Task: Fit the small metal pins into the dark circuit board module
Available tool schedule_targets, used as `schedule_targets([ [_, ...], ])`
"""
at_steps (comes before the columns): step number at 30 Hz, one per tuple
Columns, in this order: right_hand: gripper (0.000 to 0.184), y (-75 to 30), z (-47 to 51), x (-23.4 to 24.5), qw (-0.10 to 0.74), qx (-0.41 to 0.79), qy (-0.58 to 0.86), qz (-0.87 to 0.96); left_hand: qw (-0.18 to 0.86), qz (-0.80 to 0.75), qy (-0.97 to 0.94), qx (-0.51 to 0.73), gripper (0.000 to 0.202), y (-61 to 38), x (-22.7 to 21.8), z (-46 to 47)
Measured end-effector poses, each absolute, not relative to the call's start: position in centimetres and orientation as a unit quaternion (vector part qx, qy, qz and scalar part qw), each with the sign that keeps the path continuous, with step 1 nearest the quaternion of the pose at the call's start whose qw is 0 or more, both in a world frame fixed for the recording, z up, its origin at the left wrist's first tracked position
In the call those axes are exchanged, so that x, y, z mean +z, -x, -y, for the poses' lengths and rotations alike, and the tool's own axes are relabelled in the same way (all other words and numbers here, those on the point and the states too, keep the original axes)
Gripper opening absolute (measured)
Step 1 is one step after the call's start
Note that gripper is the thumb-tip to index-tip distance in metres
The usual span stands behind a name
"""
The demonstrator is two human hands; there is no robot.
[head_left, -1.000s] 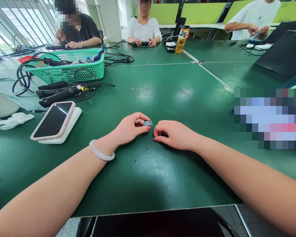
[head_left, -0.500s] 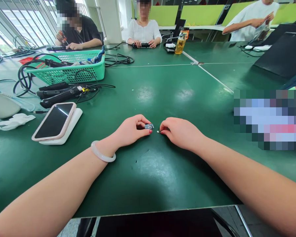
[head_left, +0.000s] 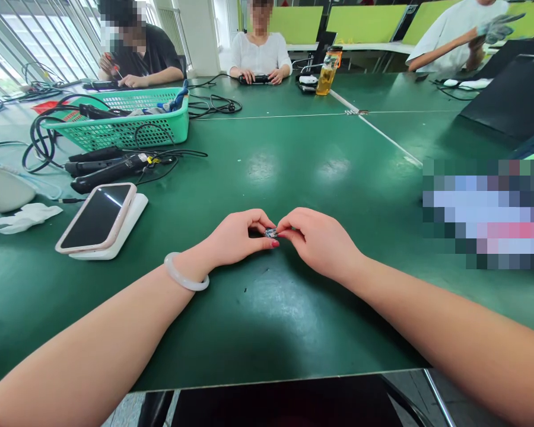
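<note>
My left hand, a pale bracelet at its wrist, pinches a small circuit board between thumb and fingers, just above the green table. From the right, my right hand brings its closed thumb and fingertips against the board's right end. Those fingertips hide most of the tiny pale part that they pinch. Whether that part is seated on the board, I cannot tell.
Left of my hands lies a phone on a white box, near black handheld tools and a green basket with cables. A bottle stands farther back. Several people sit or stand across the table.
My right hand has moved left, closing the gap to the circuit board. My left hand has barely moved. At the far right, a person's hand now wears a grey glove.
</note>
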State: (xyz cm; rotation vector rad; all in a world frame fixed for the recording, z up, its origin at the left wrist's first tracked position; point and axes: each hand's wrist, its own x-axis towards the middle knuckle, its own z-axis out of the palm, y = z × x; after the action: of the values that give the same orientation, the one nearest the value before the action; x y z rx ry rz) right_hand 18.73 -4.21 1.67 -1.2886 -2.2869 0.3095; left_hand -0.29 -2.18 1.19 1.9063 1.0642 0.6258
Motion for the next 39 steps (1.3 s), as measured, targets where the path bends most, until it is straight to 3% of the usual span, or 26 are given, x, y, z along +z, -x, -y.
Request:
schedule_targets([
  [12, 0.018, -18.6, 4.3, 1.4, 0.225, 0.079, 0.466, 0.852, 0.400, -0.417, -0.776, 0.253, 0.025, 0.3, 1.2, 2.3],
  [23, 0.021, -19.0, 4.2, 1.4, 0.259, 0.097, 0.496, 0.823, 0.454, -0.433, -0.712, 0.316, 0.026, 0.2, 1.0, 1.9],
  [39, 0.025, -18.2, 3.7, 0.9, 0.265, 0.021, 0.469, 0.842, 0.643, -0.383, -0.584, 0.316, 0.034, -0.1, 2.2, 2.5],
])
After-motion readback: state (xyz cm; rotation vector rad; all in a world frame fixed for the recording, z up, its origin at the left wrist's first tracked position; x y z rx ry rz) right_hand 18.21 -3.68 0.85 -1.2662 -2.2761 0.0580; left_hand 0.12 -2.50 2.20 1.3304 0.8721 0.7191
